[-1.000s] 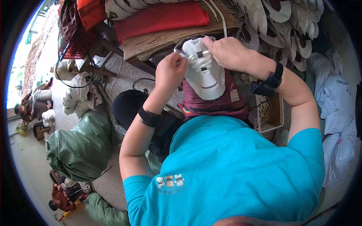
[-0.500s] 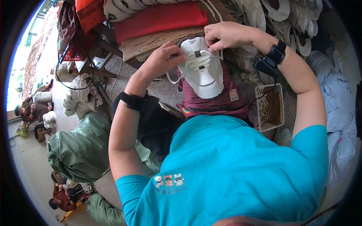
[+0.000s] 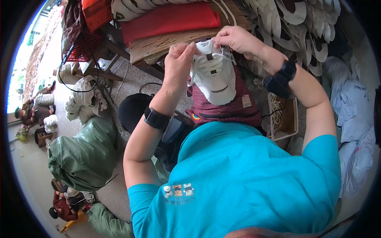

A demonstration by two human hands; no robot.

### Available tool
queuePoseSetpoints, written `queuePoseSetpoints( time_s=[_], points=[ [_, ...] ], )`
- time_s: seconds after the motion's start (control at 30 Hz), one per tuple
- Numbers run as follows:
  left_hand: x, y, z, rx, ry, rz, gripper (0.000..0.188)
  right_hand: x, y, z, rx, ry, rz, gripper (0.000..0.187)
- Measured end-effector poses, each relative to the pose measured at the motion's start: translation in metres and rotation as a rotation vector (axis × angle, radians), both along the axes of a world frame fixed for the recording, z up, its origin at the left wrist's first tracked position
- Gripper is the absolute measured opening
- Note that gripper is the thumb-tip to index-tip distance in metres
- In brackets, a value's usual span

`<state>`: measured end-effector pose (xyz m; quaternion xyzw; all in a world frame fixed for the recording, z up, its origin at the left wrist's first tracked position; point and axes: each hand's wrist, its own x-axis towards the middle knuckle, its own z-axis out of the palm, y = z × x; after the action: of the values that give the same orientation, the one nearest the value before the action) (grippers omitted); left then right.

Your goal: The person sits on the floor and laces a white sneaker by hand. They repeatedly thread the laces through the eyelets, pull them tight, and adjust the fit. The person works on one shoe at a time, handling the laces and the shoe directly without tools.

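A white shoe upper [image 3: 214, 75] with white laces rests on my lap, over a maroon cloth [image 3: 234, 105]. My left hand [image 3: 178, 63] pinches the upper's left edge near its top, fingers closed on the lace and material. My right hand [image 3: 236, 39] grips the top end of the upper from the right. Both wrists carry black bands. My turquoise shirt [image 3: 238, 178] fills the lower part of the view.
A wooden bench [image 3: 158, 43] with a red cushion [image 3: 170, 18] stands ahead. Stacked white shoe uppers [image 3: 301, 27] lie at the upper right. A small box of laces [image 3: 283, 117] sits by my right side. Green sacks [image 3: 83, 154] and seated people are at the left.
Both hands have stayed on the shoe upper, working at its top end. My left hand has shifted from the upper's side up toward its top edge.
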<state>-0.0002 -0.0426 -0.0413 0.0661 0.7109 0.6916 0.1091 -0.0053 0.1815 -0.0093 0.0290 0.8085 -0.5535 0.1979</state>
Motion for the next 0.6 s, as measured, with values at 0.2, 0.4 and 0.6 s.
queuePoseSetpoints(
  time_s=[0.2, 0.4, 0.6],
  points=[
    [-0.002, 0.011, 0.113, 0.301, 0.62, -0.071, 0.027, 0.015, -0.022, 0.083, -0.509, 0.435, 0.241, 0.022],
    [-0.011, 0.006, 0.074, 0.394, 0.126, -0.11, 0.026, 0.011, -0.03, 0.06, -0.608, 0.303, 0.283, 0.026],
    [-0.018, -0.008, 0.051, -0.105, 0.018, -0.534, 0.017, 0.014, -0.033, 0.066, -0.437, 0.527, 0.416, 0.017]
  ],
)
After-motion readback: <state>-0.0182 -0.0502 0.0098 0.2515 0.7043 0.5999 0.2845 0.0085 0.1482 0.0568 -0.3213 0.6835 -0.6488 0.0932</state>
